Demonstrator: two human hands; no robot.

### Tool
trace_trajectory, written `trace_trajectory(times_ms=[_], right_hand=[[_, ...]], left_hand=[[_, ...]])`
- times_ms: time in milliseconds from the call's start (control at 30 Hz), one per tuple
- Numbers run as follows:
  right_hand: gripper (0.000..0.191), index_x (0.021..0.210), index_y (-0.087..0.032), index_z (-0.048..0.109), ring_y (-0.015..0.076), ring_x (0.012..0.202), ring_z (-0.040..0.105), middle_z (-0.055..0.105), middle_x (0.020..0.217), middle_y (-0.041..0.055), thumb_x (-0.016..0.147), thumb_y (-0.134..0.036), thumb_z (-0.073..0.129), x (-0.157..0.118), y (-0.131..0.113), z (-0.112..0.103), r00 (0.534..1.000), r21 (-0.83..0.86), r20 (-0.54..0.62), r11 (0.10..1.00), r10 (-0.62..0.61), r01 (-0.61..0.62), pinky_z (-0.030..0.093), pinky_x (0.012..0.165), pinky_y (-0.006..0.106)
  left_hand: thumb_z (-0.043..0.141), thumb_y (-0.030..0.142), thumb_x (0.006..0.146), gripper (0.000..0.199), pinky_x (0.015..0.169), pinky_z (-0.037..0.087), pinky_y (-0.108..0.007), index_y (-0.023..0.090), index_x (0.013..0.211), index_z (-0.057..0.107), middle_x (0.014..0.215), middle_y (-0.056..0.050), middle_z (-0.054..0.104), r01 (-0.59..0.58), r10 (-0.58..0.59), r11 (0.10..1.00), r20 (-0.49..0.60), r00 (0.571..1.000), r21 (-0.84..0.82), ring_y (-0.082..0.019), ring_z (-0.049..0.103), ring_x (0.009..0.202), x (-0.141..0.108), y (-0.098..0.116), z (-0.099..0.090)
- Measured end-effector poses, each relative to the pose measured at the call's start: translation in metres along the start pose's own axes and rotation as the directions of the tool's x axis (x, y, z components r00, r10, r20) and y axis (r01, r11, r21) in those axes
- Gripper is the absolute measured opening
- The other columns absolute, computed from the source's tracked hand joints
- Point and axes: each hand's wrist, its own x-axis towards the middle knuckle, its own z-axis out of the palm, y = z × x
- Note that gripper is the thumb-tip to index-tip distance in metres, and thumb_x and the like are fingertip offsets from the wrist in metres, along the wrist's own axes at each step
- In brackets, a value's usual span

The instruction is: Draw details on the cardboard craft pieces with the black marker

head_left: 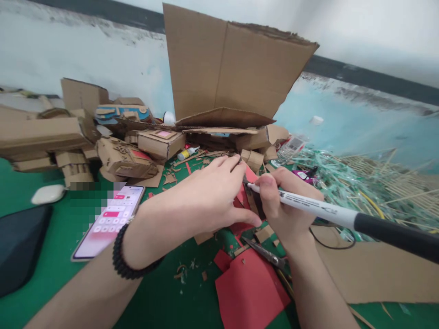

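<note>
White-barrelled marker (320, 209), grasped in the right hand (287, 224), points leftward at the red paper piece (242, 198) beneath the left hand (213, 192), whose grip is unclear

Left hand (214, 189) palm down, thumb (244, 216) spread apart; right hand (291, 208) curled, gripping

A black-ended white marker (348, 218) slants toward a red piece (242, 197).
</note>
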Motion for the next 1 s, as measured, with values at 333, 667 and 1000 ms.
trace_trajectory(times_ms=[333,667,1000], right_hand=[[0.037,0.07,-0.02,0.063,0.011,0.05,0.051,0.06,0.058,-0.002,0.105,-0.03,0.061,-0.0013,-0.0004,0.0002,0.999,0.006,-0.014,0.999,0.041,-0.041,0.036,0.052,0.027],[0.035,0.071,-0.022,0.067,0.0127,0.057,0.059,0.066,0.063,-0.0025,0.105,-0.033,0.065,-0.0071,0.0023,0.0005,0.982,0.212,-0.008,0.96,0.187,-0.182,0.042,0.056,0.027],[0.044,0.065,-0.022,0.067,0.0155,0.057,0.065,0.064,0.058,-0.002,0.105,-0.038,0.062,-0.0093,0.0016,0.0075,0.948,0.42,-0.044,0.867,0.315,-0.269,0.048,0.054,0.028]], left_hand=[[0.075,0.077,0.088,0.087,0.12,0.046,-0.044,0.015,0.147,0.06,0.156,-0.017,0.061,-0.013,0.013,0.999,-0.008,1.0,0.032,-0.038,0.054,0.149,0.0002,-0.0017,0.0037],[0.079,0.071,0.088,0.077,0.117,0.048,-0.042,0.015,0.139,0.065,0.154,-0.016,0.061,-0.005,0.005,1.0,0.007,1.0,0.023,-0.038,0.054,0.147,0.0005,0.002,-0.0003],[0.08,0.075,0.085,0.095,0.124,0.044,-0.044,0.011,0.152,0.057,0.165,-0.021,0.053,0.057,-0.06,0.997,0.059,0.996,0.049,-0.04,0.047,0.156,0.0026,0.006,-0.0023]])
